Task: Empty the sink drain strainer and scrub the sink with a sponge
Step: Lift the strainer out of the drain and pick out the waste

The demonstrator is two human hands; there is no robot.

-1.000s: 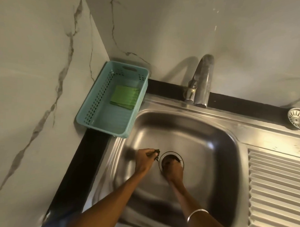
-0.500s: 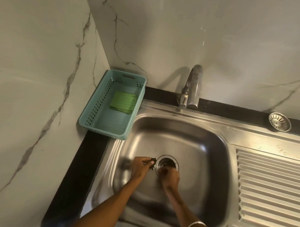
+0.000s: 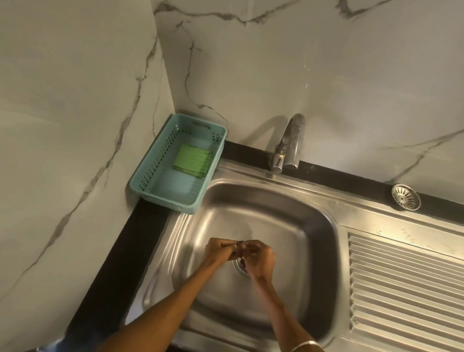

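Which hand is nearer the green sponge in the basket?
Left. The left hand is over the sink bowl, on the side toward the sponge; the right hand is beside it, farther away.

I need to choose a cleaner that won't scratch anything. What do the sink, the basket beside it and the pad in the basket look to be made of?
Sink: likely stainless steel, brushed; grey sheen with soft reflections and pressed drainboard ridges.
Basket: teal plastic, matte, with moulded perforated walls and a handle slot.
Pad: green and flat, probably a synthetic scouring pad; too small to be sure.
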